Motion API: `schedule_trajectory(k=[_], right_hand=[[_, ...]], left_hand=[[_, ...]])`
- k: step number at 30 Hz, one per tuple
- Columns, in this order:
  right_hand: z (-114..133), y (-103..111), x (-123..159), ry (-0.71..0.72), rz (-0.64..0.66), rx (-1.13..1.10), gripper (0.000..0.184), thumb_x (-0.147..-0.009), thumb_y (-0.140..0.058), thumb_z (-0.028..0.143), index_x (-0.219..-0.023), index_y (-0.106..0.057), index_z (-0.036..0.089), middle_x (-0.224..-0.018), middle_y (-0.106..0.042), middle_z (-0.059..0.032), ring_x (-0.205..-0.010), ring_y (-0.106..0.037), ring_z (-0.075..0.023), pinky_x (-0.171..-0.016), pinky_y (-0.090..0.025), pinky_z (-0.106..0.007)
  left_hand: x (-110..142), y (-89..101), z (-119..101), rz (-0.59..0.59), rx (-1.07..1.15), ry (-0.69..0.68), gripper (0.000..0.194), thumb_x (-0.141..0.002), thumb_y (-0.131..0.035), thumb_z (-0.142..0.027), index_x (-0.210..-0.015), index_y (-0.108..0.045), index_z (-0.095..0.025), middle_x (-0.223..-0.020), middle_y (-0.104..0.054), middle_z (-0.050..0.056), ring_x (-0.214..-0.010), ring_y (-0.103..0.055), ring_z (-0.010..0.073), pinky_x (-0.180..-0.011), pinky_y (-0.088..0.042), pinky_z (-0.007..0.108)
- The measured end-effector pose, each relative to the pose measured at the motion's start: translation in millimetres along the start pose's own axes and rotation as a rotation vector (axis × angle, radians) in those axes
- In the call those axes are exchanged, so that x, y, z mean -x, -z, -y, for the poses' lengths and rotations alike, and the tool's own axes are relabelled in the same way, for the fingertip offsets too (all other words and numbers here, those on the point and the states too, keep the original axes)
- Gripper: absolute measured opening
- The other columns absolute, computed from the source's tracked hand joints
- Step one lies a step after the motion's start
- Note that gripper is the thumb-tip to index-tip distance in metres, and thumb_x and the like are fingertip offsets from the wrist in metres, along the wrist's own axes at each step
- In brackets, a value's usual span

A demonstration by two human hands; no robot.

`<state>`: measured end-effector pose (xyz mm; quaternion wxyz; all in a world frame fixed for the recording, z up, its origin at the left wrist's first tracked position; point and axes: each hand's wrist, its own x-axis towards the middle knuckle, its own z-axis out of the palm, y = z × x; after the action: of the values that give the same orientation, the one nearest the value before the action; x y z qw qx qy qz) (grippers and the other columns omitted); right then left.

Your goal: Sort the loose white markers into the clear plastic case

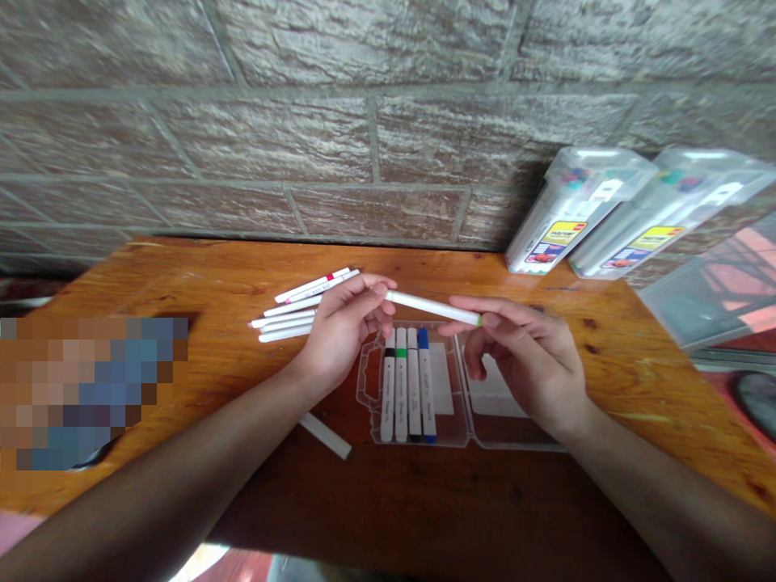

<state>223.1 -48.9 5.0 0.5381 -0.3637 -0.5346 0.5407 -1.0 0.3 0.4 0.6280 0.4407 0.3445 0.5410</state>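
Observation:
A white marker (pixel 433 307) with a green tip end is held level between my two hands. My left hand (pixel 345 315) pinches its left end, and my right hand (pixel 525 347) grips the green end between thumb and fingers. Below them lies an open clear plastic case (pixel 464 388). Several markers (pixel 407 396) stand side by side in its left half, with black, green and blue bands. Behind my left hand is a loose pile of white markers (pixel 288 314), one with a red band. Another white marker (pixel 327 436) lies near my left forearm, partly hidden by it.
Two clear marker boxes (pixel 561 214) with yellow labels stand against the brick wall (pixel 291 153) at the back right. A blurred-out object (pixel 90 392) lies on the wooden table (pixel 200 275) at the left. A dark rounded object (pixel 757 404) is at the right edge.

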Motion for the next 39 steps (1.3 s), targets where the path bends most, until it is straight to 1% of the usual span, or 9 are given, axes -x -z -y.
schedule_trajectory(k=[5, 8, 12, 15, 24, 33, 39], right_hand=[[1.3, -0.8, 1.4, 0.001, -0.005, -0.036, 0.026, -0.104, -0.065, 0.032, -0.122, -0.081, 0.024, -0.103, -0.085, -0.0097, -0.054, -0.062, -0.0137, -0.053, -0.053, -0.031], [1.2, -0.7, 1.9, 0.022, -0.007, -0.003, 0.025, -0.105, -0.065, 0.032, -0.122, -0.081, 0.025, -0.103, -0.085, -0.0088, -0.054, -0.061, -0.0128, -0.053, -0.052, -0.030], [-0.5, -0.7, 1.2, 0.036, -0.038, 0.056, 0.020, -0.103, -0.069, 0.031, -0.118, -0.082, 0.026, -0.097, -0.085, -0.0065, -0.052, -0.060, -0.0105, -0.051, -0.051, -0.027], [-1.9, -0.6, 0.1, 0.034, -0.048, 0.049, 0.019, -0.103, -0.068, 0.029, -0.115, -0.083, 0.025, -0.093, -0.085, -0.0065, -0.050, -0.059, -0.0103, -0.050, -0.050, -0.027], [-3.1, -0.3, -0.2, 0.017, -0.064, 0.029, 0.021, -0.102, -0.065, 0.025, -0.112, -0.084, 0.023, -0.091, -0.085, -0.0079, -0.050, -0.060, -0.0116, -0.050, -0.051, -0.027], [0.0, -0.1, 0.6, 0.040, -0.037, -0.005, 0.027, -0.102, -0.062, 0.023, -0.115, -0.085, 0.024, -0.096, -0.085, -0.0092, -0.052, -0.061, -0.0126, -0.051, -0.050, -0.029], [2.7, -2.0, -0.3, 0.043, -0.010, -0.071, 0.030, -0.101, -0.060, 0.020, -0.116, -0.086, 0.023, -0.098, -0.085, -0.0112, -0.053, -0.063, -0.0135, -0.051, -0.049, -0.030]], left_hand=[[0.4, 0.3, -0.3, -0.003, 0.000, -0.001, 0.012, -0.090, -0.073, -0.026, -0.095, -0.076, -0.015, -0.072, -0.068, 0.000, -0.053, -0.063, 0.0111, -0.056, -0.051, 0.024], [0.7, 0.8, 0.0, 0.002, -0.004, -0.015, 0.012, -0.092, -0.072, -0.026, -0.095, -0.077, -0.015, -0.072, -0.068, 0.000, -0.054, -0.063, 0.0112, -0.057, -0.051, 0.024], [1.3, 1.6, 1.3, 0.012, -0.027, -0.053, 0.012, -0.093, -0.072, -0.026, -0.095, -0.077, -0.015, -0.073, -0.068, 0.000, -0.055, -0.063, 0.0113, -0.057, -0.052, 0.024], [1.6, 1.9, 2.4, 0.020, -0.040, -0.074, 0.013, -0.093, -0.072, -0.027, -0.095, -0.078, -0.016, -0.074, -0.068, 0.000, -0.056, -0.064, 0.0114, -0.058, -0.052, 0.025], [1.8, 0.6, 1.5, 0.023, -0.052, -0.087, 0.013, -0.092, -0.073, -0.028, -0.095, -0.077, -0.015, -0.073, -0.068, 0.000, -0.055, -0.063, 0.0113, -0.057, -0.051, 0.024], [1.4, 1.6, 2.0, 0.019, -0.027, -0.069, 0.012, -0.093, -0.071, -0.025, -0.095, -0.077, -0.015, -0.073, -0.068, 0.000, -0.055, -0.063, 0.0110, -0.057, -0.052, 0.023], [1.3, 0.8, 1.4, 0.013, -0.011, -0.054, 0.012, -0.093, -0.070, -0.024, -0.095, -0.077, -0.015, -0.073, -0.069, 0.000, -0.054, -0.064, 0.0112, -0.056, -0.052, 0.023]])
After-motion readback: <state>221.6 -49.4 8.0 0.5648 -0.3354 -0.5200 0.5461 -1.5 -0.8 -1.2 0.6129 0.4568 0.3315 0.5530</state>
